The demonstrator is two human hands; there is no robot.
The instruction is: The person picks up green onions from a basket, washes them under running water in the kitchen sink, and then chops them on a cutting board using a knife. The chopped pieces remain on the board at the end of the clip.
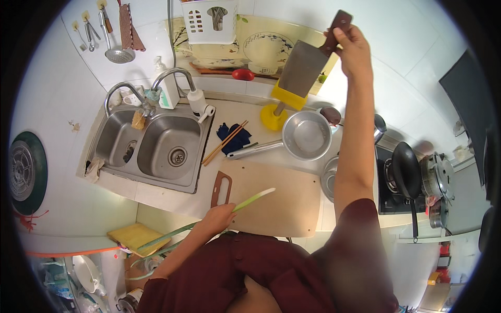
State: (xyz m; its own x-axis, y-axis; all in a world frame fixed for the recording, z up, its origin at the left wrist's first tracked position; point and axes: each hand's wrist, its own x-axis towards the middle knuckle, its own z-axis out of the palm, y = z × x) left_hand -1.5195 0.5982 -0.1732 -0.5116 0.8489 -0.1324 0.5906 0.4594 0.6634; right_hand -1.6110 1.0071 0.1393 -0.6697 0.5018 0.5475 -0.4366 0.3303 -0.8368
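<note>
My left hand (217,217) grips a scallion (254,199) near the front edge of a light cutting board (280,199). The white end points over the board, and the long green leaves trail down past my forearm. My right hand (355,47) is raised by the back wall, closed around the dark wooden handle of a cleaver (304,68). The broad blade hangs downward at a tilt. Its lower edge meets a yellow holder (289,96) above a round yellow base (274,117); whether the blade sits in a slot, I cannot tell.
A silver saucepan (306,135) stands behind the board, beside chopsticks (226,143) on a dark blue cloth (239,137). A double sink (201,156) with two faucets lies left. Toward the right, a black frying pan (407,170) rests on the stove (385,207).
</note>
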